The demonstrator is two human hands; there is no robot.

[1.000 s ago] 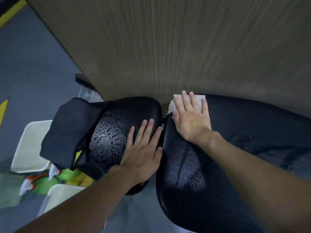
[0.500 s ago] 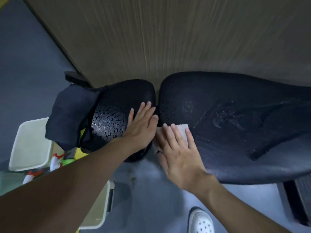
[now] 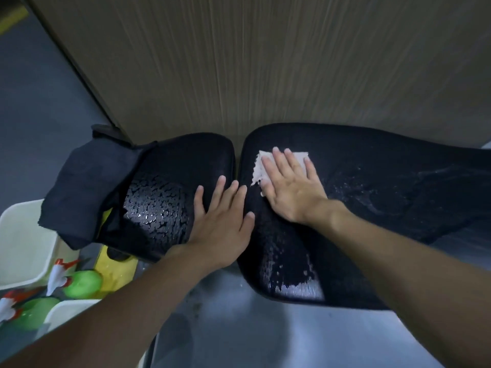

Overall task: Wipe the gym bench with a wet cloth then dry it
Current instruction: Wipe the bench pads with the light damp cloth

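Right hand (image 3: 288,191) flat, pressing cloth (image 3: 299,158) on wet bench (image 3: 398,181); left hand (image 3: 221,216) open, bracing; drying likely remains.

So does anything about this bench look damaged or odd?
Yes. The small seat pad looks cracked into flakes that glisten, beside the left hand. A dark cloth hangs off its far end. Water beads on the long pad near the right hand.

Black textured vinyl on the bench pad (image 3: 372,181), grainy and matt where dry, glossy where water beads. The seat pad (image 3: 164,208) glistens with droplets. Pale cloth (image 3: 300,158), thin with frayed edges. Dark matt fabric (image 3: 87,187) draped left. Wood-grain panel (image 3: 265,62) behind, smooth.
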